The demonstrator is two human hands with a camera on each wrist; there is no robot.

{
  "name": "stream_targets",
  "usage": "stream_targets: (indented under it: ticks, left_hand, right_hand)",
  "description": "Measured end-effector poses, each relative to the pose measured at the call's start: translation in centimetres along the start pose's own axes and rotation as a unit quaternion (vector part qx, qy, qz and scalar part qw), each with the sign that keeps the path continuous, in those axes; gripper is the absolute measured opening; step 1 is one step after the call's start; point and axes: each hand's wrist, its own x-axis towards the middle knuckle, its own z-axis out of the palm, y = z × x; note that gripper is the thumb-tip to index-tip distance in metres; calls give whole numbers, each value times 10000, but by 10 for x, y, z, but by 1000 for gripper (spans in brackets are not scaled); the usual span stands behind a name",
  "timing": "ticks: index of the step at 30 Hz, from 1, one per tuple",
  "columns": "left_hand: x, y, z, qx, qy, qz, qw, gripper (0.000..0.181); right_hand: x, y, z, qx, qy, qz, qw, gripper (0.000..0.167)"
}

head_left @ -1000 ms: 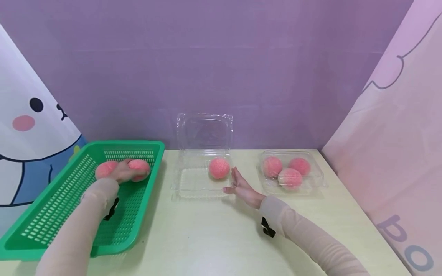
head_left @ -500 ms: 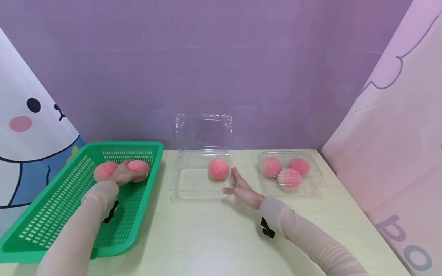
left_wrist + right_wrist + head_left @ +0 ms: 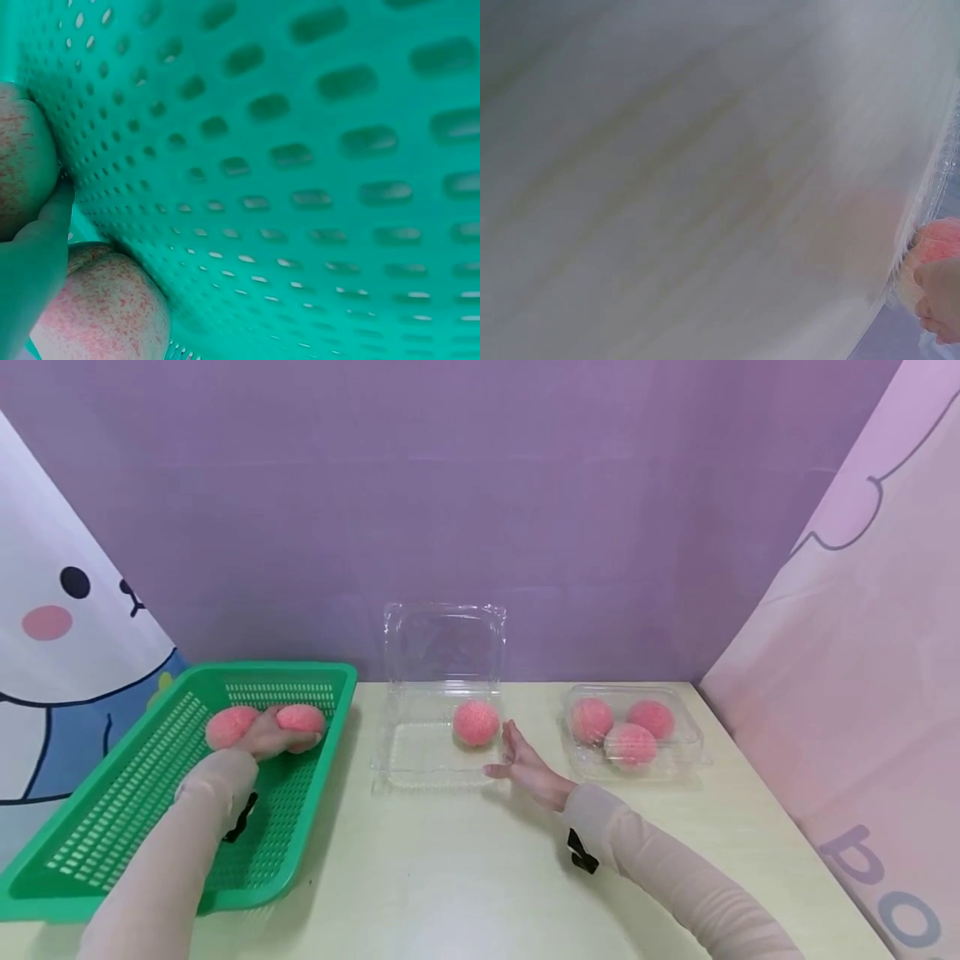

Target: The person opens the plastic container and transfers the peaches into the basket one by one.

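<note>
In the green basket (image 3: 292, 852) lie two pink peaches. My left hand (image 3: 264, 737) has its fingers and thumb around the right-hand peach (image 3: 300, 718); the other peach (image 3: 231, 727) lies just left of the hand. The left wrist view shows part of the hand (image 3: 34, 262) between both peaches. An unlidded clear box (image 3: 420, 756) stands at the middle with one peach (image 3: 476, 722) in its right back part. My right hand (image 3: 528, 772), fingers spread and holding nothing, touches or nearly touches that box's right side; the right wrist view catches its fingers (image 3: 939, 300) near a peach.
A closed clear box (image 3: 675, 756) holding three peaches (image 3: 631, 745) stands on the table (image 3: 465, 877) at the right. Behind the table rises a purple cloth wall (image 3: 525, 510), with printed cloths at both sides.
</note>
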Motion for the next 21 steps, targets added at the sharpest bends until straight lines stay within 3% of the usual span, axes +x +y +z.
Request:
stream_targets:
  ticks: [15,21]
  left_hand:
    - [-4,-1,1,-2,138,180,9997,102]
    - [-2,1,2,-65,165,64,9998,104]
  right_hand:
    - [0,2,0,32,-53,2,10000,101]
    - [-3,0,0,60,-38,-27,10000,100]
